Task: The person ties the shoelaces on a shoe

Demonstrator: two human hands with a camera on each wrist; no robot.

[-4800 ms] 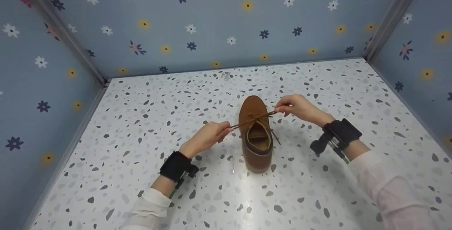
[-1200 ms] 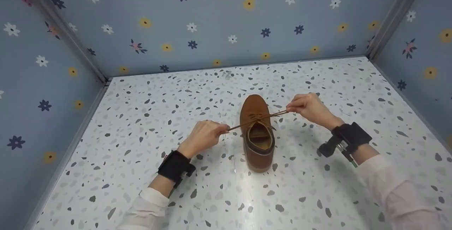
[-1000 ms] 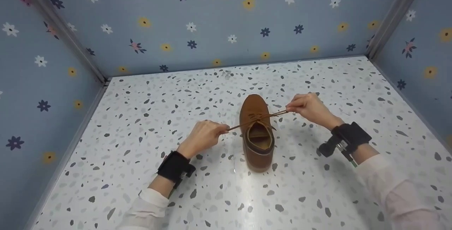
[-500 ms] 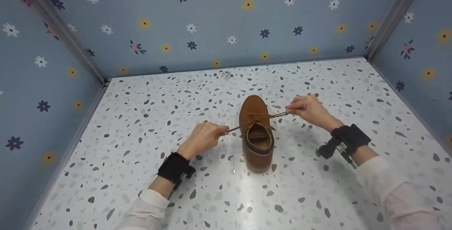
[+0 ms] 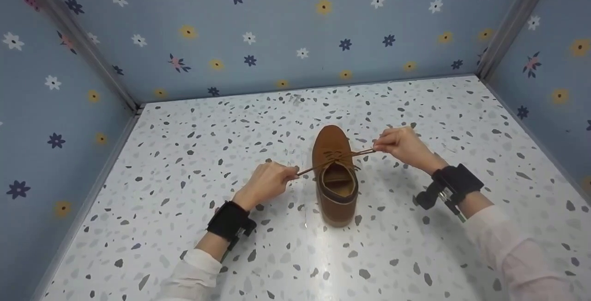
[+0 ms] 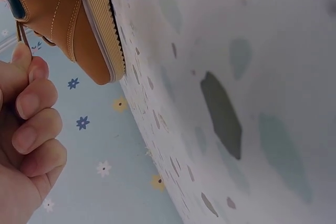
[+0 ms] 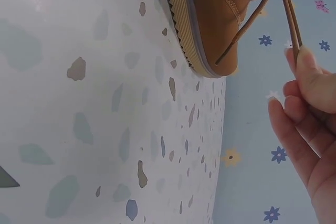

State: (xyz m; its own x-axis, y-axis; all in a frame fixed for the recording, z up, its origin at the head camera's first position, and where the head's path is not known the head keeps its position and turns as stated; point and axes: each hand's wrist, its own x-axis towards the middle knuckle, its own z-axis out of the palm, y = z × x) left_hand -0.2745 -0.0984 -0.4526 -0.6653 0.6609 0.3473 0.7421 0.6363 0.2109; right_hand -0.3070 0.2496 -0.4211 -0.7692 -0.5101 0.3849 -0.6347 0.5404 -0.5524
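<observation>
A brown leather lace-up shoe (image 5: 337,211) stands on the speckled surface, toe pointing away, opening toward me. Its shoelace (image 5: 308,170) is stretched taut across the front in both directions. Left of the shoe, my left hand (image 5: 266,182) pinches one lace loop between thumb and forefinger, other fingers curled. On the right, my right hand (image 5: 406,147) pinches the opposite loop, whose doubled strands (image 7: 287,11) show in the right wrist view. A loose lace end (image 7: 247,26) hangs over the shoe's side there. The knot sits at the top of the eyelets.
White terrazzo-patterned surface (image 5: 184,227) lies under the shoe. Blue flowered panels (image 5: 277,19) stand behind and at both sides, joined by grey corner posts (image 5: 83,42). Black camera straps (image 5: 229,220) circle both wrists.
Over the last several seconds my right hand has drawn outward to the right, pulling the loops tighter, and the loose end beside the shoe hangs shorter. In the last second both hands barely move.
</observation>
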